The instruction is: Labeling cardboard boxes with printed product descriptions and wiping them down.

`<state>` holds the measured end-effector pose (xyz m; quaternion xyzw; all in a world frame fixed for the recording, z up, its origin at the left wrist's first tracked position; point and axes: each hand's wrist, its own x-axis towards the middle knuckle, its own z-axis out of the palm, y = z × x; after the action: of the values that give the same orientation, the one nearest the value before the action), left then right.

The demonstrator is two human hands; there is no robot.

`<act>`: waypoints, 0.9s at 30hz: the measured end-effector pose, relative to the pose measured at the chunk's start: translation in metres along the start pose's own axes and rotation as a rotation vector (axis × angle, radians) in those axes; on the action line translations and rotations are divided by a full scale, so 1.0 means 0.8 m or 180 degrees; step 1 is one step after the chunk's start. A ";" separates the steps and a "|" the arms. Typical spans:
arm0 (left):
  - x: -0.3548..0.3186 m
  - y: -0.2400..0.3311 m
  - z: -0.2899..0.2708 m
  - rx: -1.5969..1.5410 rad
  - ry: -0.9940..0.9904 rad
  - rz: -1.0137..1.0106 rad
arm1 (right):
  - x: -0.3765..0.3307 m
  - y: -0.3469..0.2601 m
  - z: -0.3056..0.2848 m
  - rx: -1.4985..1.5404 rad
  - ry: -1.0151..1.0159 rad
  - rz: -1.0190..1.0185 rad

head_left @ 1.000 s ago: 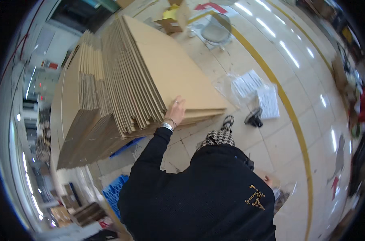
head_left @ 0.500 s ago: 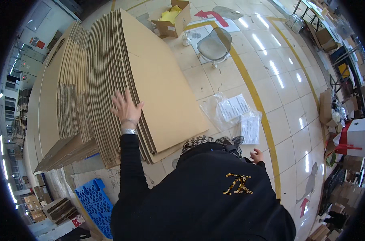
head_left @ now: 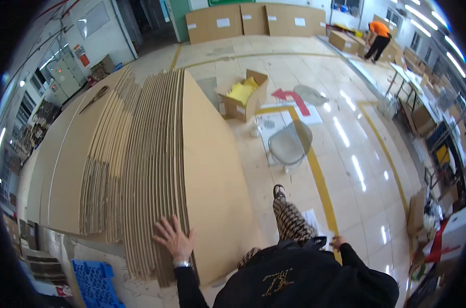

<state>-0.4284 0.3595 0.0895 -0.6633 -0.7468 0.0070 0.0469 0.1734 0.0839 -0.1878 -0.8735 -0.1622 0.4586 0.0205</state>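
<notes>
In the head view, the person's bare left grip (head_left: 175, 240) has its fingers spread wide and appears to lie against the exposed edges of a tall row of flat brown corrugated cardboard sheets (head_left: 153, 154), standing on edge ahead and to the left. The right grip (head_left: 338, 242) hangs beside the hip, apart from the cardboard; I cannot tell whether its fingers are spread or pressed together. A blue plastic pallet (head_left: 94, 282) lies at lower left. The step in hand looks like steadying the sheets; shifting one would call for fingers closed around its edge.
</notes>
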 end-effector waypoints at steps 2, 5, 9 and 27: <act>0.005 0.021 -0.015 -0.0101 -0.0332 -0.0325 | 0.024 -0.045 -0.035 -0.0587 -0.0474 -0.0283; 0.040 0.071 -0.029 0.0350 -0.0874 -0.1122 | 0.083 -0.116 -0.101 -0.0733 -0.0665 -0.0302; 0.112 0.154 -0.033 0.0910 -0.1041 -0.2237 | 0.230 -0.238 -0.194 -0.1539 -0.0597 -0.0755; 0.164 0.218 -0.045 0.1366 -0.1507 -0.2515 | 0.377 -0.748 -0.282 -0.2211 -0.0297 -0.2641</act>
<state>-0.2677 0.5083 0.1206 -0.2858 -0.9126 0.2922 0.0107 0.3560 0.7673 -0.1869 -0.6702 -0.6361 0.3698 -0.0972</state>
